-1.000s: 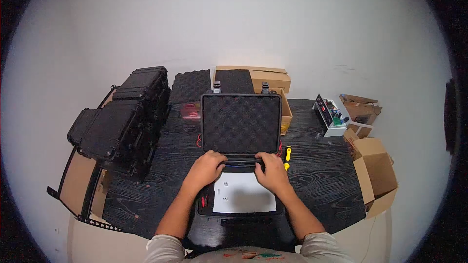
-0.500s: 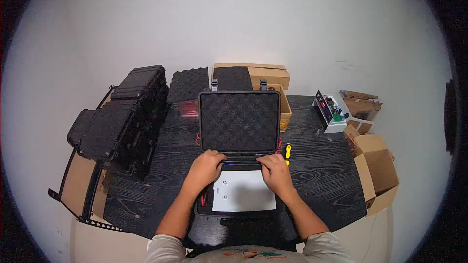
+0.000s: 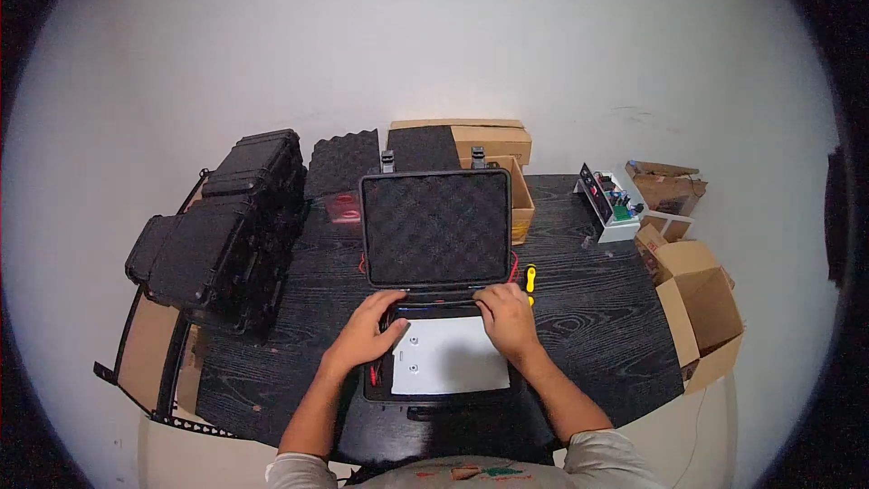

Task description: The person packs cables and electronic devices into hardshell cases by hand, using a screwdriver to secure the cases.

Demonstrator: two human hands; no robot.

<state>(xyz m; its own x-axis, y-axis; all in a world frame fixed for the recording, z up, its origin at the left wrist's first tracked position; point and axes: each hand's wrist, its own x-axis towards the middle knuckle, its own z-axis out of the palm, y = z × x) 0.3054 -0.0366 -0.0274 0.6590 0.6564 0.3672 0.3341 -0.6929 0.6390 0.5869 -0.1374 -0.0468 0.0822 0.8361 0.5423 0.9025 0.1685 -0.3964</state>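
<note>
Black wood-grain surface (image 3: 588, 326); open black case (image 3: 435, 228) sits front-centre, lid upright. White panel (image 3: 450, 358) lies in its base. Left hand (image 3: 362, 335) is spread at the rear corner; right hand (image 3: 507, 319), fingers together, presses the rear edge. Looks like seating the panel; next move calls for even pressure on the hinge side.

Left hand (image 3: 365, 333), right hand (image 3: 507, 319) — palms down

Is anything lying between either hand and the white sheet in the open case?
Nothing visible does. The left hand and right hand both lie at the far edge of the white sheet, by the hinge of the open case. Red leads lie along the sheet's left side, not on it.
</note>
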